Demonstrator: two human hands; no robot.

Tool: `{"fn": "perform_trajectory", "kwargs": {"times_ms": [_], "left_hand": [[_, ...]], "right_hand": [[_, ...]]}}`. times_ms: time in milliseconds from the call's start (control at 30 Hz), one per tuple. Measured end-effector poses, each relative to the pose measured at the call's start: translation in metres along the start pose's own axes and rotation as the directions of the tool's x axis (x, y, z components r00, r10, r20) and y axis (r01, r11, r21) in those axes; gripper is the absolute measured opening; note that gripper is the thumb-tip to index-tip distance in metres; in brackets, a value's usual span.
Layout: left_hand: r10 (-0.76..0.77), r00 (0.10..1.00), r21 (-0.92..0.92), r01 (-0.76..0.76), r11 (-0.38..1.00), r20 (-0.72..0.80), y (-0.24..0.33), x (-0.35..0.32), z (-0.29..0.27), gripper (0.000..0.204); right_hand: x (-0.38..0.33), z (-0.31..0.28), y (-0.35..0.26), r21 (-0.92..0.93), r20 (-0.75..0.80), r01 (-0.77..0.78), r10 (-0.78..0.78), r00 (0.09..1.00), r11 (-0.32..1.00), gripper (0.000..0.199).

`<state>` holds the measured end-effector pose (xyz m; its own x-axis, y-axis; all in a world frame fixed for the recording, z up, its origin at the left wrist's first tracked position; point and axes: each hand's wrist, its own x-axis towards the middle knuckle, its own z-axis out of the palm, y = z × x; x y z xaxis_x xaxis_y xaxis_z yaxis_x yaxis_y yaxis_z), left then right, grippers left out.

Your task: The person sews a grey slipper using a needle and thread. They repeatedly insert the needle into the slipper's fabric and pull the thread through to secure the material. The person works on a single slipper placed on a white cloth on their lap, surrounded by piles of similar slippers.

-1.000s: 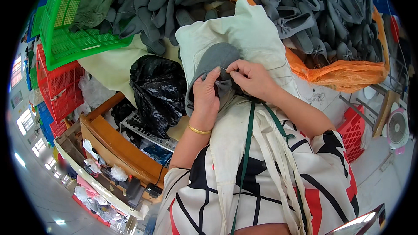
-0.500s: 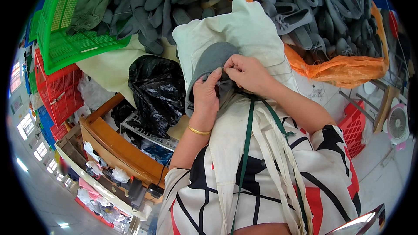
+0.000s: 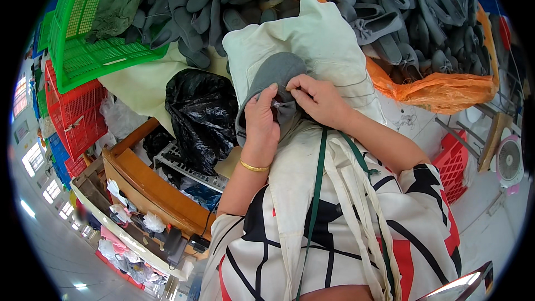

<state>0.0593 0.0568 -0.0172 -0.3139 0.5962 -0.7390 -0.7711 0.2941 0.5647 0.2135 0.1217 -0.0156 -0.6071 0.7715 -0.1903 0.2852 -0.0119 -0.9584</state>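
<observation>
Head view, only one we have. We see the left hand closed in a grip on the grey slipper, thumb and fingers pinching the bunched grey bow at the slipper's lower end. The right hand has its fingertips pinched together at the same spot, touching the bow; there may be a thread or needle between them, too fine for us to tell. The slipper lies tilted on a pale cream cloth spread over the person's lap, near the cloth's middle, just above the apron. A gold bangle sits on the left wrist.

Around it: a black plastic bag just left of the cloth's left edge. A heap of grey slippers lies beyond the cloth's top edge, more grey slippers with bows in an orange sack off the cloth's right edge. Green crate at top left, red crate below it. A wooden tray lies lower left. White fan at far right.
</observation>
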Motion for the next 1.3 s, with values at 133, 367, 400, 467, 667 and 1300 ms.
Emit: {"fn": "perform_trajectory", "kwargs": {"times_ms": [133, 367, 400, 467, 667, 1300], "left_hand": [[-0.018, 1.000, 0.013, 0.018, 1.000, 0.012, 0.001, 0.001, -0.004, 0.005], [0.028, 0.998, 0.024, -0.030, 0.999, 0.059, -0.005, -0.003, -0.001, 0.012], [0.058, 0.996, 0.023, -0.059, 0.998, 0.069, -0.007, -0.004, 0.001, 0.015], [0.080, 0.990, 0.018, -0.083, 0.996, 0.118, -0.011, -0.004, 0.000, 0.017], [0.095, 0.967, 0.054, -0.111, 0.992, 0.237, -0.016, -0.007, -0.005, 0.026], [-0.024, 0.974, 0.275, -0.040, 0.961, 0.225, -0.001, -0.006, -0.025, 0.024]], "right_hand": [[-0.001, 0.001, 0.000, -0.024, -0.004, -0.001, 0.001, 1.000, 1.000, 0.012], [0.007, 0.011, -0.014, -0.076, -0.105, -0.063, 0.054, 0.993, 0.995, 0.010], [0.011, 0.012, -0.013, -0.051, -0.090, -0.070, 0.065, 0.994, 0.996, 0.010], [0.021, 0.011, -0.011, -0.005, -0.061, -0.084, 0.084, 0.995, 0.996, 0.011], [0.036, -0.015, -0.018, -0.409, 0.094, 0.120, -0.089, 0.992, 0.905, 0.013], [0.007, -0.146, -0.015, 0.471, -0.121, -0.267, 0.361, 0.925, 0.841, 0.011]]}}
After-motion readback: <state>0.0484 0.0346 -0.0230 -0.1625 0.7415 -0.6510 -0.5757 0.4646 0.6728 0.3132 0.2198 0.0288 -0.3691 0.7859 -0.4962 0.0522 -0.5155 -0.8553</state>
